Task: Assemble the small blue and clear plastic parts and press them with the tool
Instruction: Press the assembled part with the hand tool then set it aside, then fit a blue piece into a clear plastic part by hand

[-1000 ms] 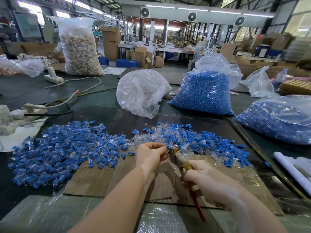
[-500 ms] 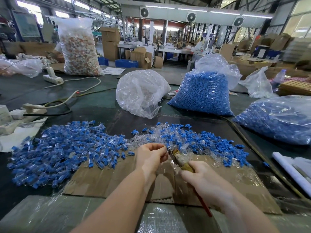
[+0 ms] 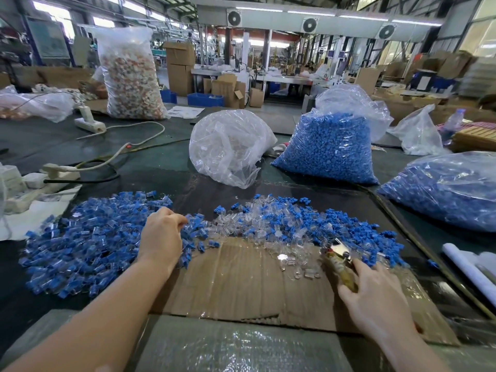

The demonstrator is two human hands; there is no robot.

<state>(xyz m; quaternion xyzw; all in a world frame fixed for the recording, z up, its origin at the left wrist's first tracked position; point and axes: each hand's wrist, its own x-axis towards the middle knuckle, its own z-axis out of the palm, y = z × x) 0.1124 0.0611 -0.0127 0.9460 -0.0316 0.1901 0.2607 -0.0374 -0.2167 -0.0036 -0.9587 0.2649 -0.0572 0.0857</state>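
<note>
Two heaps lie on the table (image 3: 166,162) in the head view, the only view: a left heap (image 3: 80,245) of blue pieces sheathed in clear plastic, seemingly joined ones, and a right heap (image 3: 290,224) of loose blue plugs mixed with clear shells. The left hand (image 3: 162,234) sits at the inner edge of the left heap, fingers curled down among the pieces; whether it pinches one cannot be told. The right hand (image 3: 375,296) lies over the tool (image 3: 341,261), fingers fairly straight along its taped yellowish handle, its shiny metal nose aimed at the clear shells; the grip looks loose, not clamped. By my reading this falls between cycles: one piece going to or coming from the left heap. Next would be picking a shell and a plug, mating them, then squeezing with the tool. Shells are small, glossy, ribbed and slippery-looking; plugs matte and blocky. Both heaps overlap a creased cardboard (image 3: 241,285) under glossy film.
</note>
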